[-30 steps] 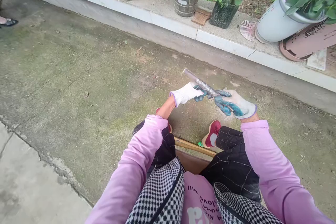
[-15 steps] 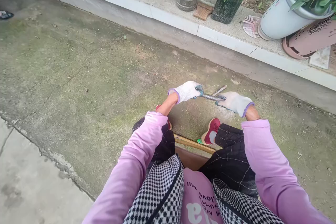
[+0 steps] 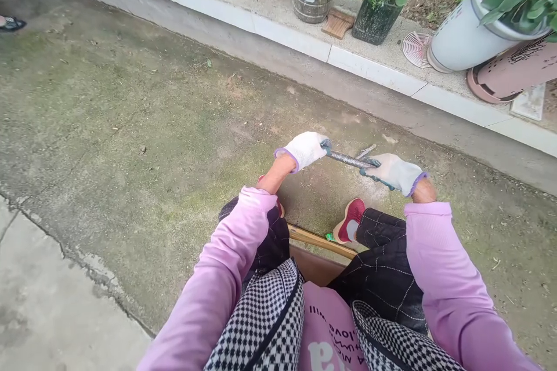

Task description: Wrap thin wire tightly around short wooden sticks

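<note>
My left hand [image 3: 306, 149], in a white knit glove with a dark palm coating, is closed round one end of a shiny, dark grey rod [image 3: 348, 159]. The other end is gripped by my right hand [image 3: 394, 172], gloved the same way. Between both hands the rod lies nearly level, dipping slightly to the right. A second, thinner grey stick [image 3: 366, 151] slants up and right from behind the rod near my right fingers. Whether it rests on the ground or is held cannot be made out.
My red shoes [image 3: 350, 219] stand on mossy concrete ground [image 3: 174, 127]. A wooden stool edge [image 3: 319, 239] shows between my legs. Beyond runs a low tiled ledge [image 3: 287, 36] with several plant pots, among them a white pot [image 3: 467, 29]. Another person's shoe [image 3: 12, 24] is at the far left.
My hands have drawn slightly apart, the left moving a little left and the right a little right. More of the rod shows between them.
</note>
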Demonstrator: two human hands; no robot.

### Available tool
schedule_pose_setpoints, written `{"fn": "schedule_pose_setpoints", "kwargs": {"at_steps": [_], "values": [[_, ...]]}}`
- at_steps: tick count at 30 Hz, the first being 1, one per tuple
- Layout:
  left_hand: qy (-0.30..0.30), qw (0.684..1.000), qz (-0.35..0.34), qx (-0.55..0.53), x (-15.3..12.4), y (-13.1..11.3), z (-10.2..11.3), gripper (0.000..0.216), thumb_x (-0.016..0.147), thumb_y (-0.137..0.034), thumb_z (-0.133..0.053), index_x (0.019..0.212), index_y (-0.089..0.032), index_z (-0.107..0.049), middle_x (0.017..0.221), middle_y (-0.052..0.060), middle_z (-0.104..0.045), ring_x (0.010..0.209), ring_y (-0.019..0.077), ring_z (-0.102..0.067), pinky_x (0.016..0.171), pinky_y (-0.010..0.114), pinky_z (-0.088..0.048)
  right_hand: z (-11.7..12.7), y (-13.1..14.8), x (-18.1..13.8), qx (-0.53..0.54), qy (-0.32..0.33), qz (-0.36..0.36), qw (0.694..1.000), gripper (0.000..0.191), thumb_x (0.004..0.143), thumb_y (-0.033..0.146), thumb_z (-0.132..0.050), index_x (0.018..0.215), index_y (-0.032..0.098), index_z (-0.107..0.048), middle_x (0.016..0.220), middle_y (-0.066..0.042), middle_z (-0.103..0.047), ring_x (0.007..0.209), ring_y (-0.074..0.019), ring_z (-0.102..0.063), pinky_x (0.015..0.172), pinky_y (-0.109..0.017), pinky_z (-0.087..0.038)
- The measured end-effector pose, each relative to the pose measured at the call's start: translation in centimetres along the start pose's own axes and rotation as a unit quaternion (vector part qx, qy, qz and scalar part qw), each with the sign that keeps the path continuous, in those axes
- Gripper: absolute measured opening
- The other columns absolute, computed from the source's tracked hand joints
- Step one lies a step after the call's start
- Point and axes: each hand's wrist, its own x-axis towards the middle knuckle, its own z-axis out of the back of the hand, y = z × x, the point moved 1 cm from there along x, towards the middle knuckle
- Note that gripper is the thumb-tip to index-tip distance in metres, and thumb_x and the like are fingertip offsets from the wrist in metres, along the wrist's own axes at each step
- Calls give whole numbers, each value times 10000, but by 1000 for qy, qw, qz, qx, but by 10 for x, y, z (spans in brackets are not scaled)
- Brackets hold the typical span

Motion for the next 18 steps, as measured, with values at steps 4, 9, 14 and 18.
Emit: {"fn": "schedule_pose_setpoints", "kwargs": {"at_steps": [4,9,14,18], "values": [[23,996,27,76,2,-1,-7,276,1026,-271,-604,1081,-194,-863,942,76,-799,842,220,-682,777,321,-483,1,-5,4,-28,-32,3,999,254,891,384,-742,693,247,-663,619,-69,-660,580,-201,-599,533,-319,-419],[82,989,16,-125,5,-7,-29,294,1018,-236,-590,1142,-183,-851,797,8,-723,665,147,-627,674,262,-482,7,-9,-3,121,-80,-5,989,247,874,456,-741,785,233,-684,595,-1,-589,503,-145,-513,461,-269,-380],[125,925,5,-359,0,-22,-33,340,959,-196,-602,1211,-148,-825,614,-59,-589,458,84,-429,470,200,-337,3,8,-17,418,-35,56,906,488,750,628,-915,878,214,-691,614,29,-540,453,-113,-435,370,-262,-356],[127,901,17,-415,-3,-23,-19,238,912,-164,-656,1099,-134,-800,596,-49,-624,443,67,-456,459,168,-364,0,16,-24,506,17,105,856,584,707,671,-997,881,206,-690,594,49,-519,435,-88,-388,345,-238,-317]]}}
